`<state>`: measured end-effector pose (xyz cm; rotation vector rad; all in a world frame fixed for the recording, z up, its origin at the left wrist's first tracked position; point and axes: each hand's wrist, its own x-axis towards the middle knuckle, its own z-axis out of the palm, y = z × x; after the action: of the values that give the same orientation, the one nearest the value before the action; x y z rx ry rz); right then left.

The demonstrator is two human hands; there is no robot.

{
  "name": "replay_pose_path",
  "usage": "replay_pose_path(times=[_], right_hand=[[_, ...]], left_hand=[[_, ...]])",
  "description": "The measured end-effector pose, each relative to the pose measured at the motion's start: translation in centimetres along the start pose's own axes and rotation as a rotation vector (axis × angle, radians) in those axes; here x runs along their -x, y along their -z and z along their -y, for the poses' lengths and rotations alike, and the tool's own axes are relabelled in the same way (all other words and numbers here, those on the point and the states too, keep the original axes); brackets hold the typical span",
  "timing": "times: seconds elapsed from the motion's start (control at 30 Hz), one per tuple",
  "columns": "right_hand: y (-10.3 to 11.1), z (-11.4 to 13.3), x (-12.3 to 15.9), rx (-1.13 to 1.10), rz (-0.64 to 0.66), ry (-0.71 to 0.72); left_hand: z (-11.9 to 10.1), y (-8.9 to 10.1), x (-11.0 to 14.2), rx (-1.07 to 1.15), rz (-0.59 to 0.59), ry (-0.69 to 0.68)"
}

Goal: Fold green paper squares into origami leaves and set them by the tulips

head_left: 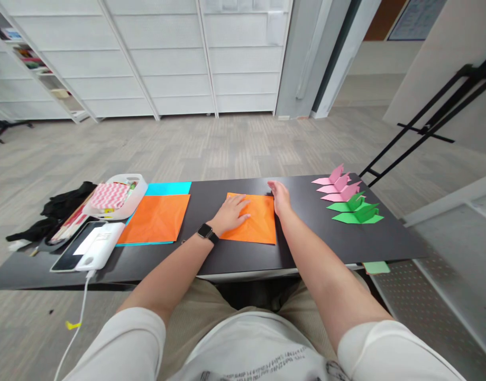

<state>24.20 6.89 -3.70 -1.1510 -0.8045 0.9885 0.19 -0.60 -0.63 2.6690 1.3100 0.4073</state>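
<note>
A square sheet of orange paper [260, 219] lies flat on the dark table in front of me. My left hand [231, 212], with a black watch on its wrist, rests palm down on the sheet's left half, fingers spread. Along the sheet's right edge stands my right hand [281, 198], turned on its side with the fingers stretched out and nothing held. Farther left lies more orange paper [159, 219] on top of blue paper [169, 188]. Folded pink paper cranes [338, 182] and green paper cranes [357, 210] form a row on the right.
At the table's left are a white basket [137, 198] with a pink-patterned packet, a tablet [78, 248], a white power bank [101, 246] with a cable, and black cloth [68, 203]. A black metal stand [429, 127] rises beyond the right end.
</note>
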Motion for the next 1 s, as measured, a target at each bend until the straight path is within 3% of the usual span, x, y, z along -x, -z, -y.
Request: replay_pose_path(times=[0.13, 0.2, 0.23, 0.3, 0.33, 0.4, 0.47, 0.53, 0.67, 0.8, 0.87, 1.0], right_hand=[[1.1, 1.2, 0.3, 0.009, 0.031, -0.035], [1.8, 2.2, 0.8, 0.173, 0.091, -0.022], [2.0, 2.7, 1.3, 0.325, 0.106, 0.021], [1.8, 3.4, 2.6, 0.701, 0.143, 0.240], [1.3, 3.6, 3.6, 0.746, 0.178, 0.297], [0.0, 3.6, 5.7, 0.800, 0.322, 0.367], [-1.3, 3.2, 7.6, 1.064, 0.566, 0.465], [-1.6, 2.7, 9.0, 1.308, 0.658, 0.414], [0.0, 2.6, 9.2, 1.560, 0.638, 0.348], [1.5, 3.1, 8.4, 1.649, 0.641, 0.297], [1.7, 3.2, 8.3, 1.652, 0.640, 0.299], [1.5, 3.1, 8.4, 1.656, 0.645, 0.295]], left_hand=[[0.2, -1.7, 0.6, -0.085, 0.059, 0.057], [-0.3, -2.3, 0.7, -0.115, 0.056, 0.089], [-0.6, -2.4, 0.7, -0.127, 0.055, 0.100], [-1.2, -2.5, 0.7, -0.146, 0.049, 0.112], [-1.4, -2.5, 0.7, -0.155, 0.044, 0.116], [-1.7, -2.5, 0.8, -0.169, 0.034, 0.121], [-1.9, -2.4, 0.9, -0.178, 0.035, 0.126], [-2.1, -2.3, 1.1, -0.185, 0.039, 0.133], [-2.3, -2.2, 1.2, -0.193, 0.030, 0.149], [-2.2, -2.0, 1.3, -0.187, 0.046, 0.157], [-1.5, -1.8, 1.7, -0.188, 0.053, 0.163], [1.4, -0.5, 2.9, -0.212, 0.045, 0.314]])
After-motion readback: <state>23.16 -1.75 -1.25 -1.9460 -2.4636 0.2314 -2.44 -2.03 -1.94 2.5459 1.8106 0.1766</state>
